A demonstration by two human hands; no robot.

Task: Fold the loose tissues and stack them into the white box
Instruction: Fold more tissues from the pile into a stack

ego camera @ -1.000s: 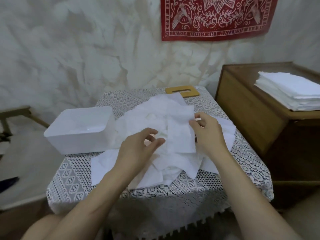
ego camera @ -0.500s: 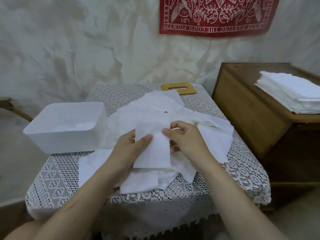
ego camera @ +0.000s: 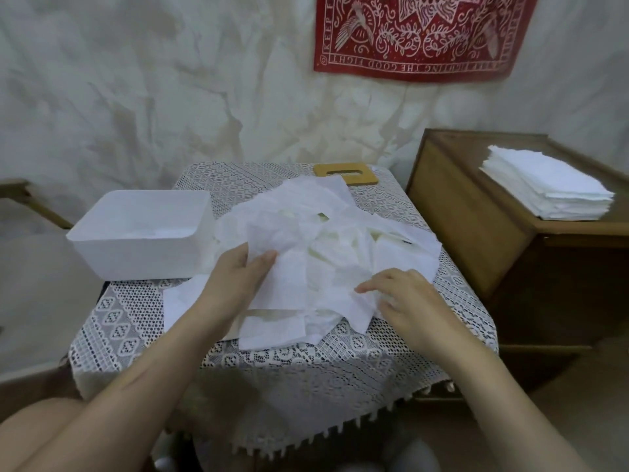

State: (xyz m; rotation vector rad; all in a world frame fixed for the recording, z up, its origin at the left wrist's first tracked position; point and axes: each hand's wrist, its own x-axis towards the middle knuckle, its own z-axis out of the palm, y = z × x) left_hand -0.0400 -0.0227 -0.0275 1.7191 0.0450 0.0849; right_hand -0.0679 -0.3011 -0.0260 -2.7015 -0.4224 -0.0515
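Observation:
A heap of loose white tissues (ego camera: 326,240) covers the middle of the small table with a lace cloth (ego camera: 122,328). At the table's left edge stands the white box (ego camera: 143,233), open; its inside looks white and I cannot tell what lies in it. My left hand (ego camera: 238,277) pinches the left edge of one tissue (ego camera: 292,277) between thumb and fingers. My right hand (ego camera: 401,298) lies on the right side of the heap, fingertips touching that tissue's lower right part.
A wooden lid with a slot (ego camera: 347,172) lies at the table's back edge. To the right stands a wooden cabinet (ego camera: 476,240) with a stack of folded tissues (ego camera: 548,189) on top. A red cloth (ego camera: 422,32) hangs on the wall.
Half a second ago both hands held one tissue upright between them. Now it lies lower on the heap, my right hand has moved right and down, and my left hand still holds its left edge.

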